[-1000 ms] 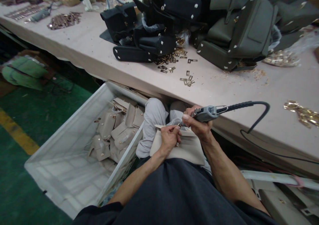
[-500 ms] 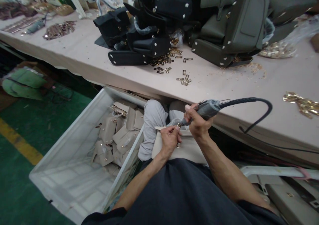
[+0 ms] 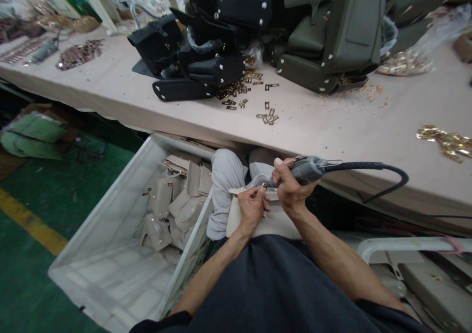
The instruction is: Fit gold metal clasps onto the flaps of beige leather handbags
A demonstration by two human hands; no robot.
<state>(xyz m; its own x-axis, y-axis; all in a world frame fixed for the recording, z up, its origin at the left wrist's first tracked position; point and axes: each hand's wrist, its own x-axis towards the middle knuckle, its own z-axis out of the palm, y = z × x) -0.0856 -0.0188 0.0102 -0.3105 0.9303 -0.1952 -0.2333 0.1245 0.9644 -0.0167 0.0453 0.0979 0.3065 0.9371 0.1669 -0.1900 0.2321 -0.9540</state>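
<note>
A cream handbag (image 3: 275, 221) lies on my lap. My left hand (image 3: 252, 206) is closed on its top edge, pinching a small metal fitting there. My right hand (image 3: 291, 188) is wrapped round a grey corded power screwdriver (image 3: 308, 169), whose tip points down-left at that fitting, right by my left fingertips. The tool's black cable (image 3: 383, 175) loops off to the right along the table edge.
A white crate (image 3: 110, 234) at my left holds several cream bags (image 3: 173, 200). The pink table (image 3: 332, 126) carries black bags (image 3: 199, 52), olive bags (image 3: 332, 33), loose gold fittings (image 3: 258, 102) and gold scraps (image 3: 446, 143). Green floor lies at the left.
The view has drifted a little, so the table sits higher. The screwdriver's tip has tilted down onto the fitting. Both hands keep their grips.
</note>
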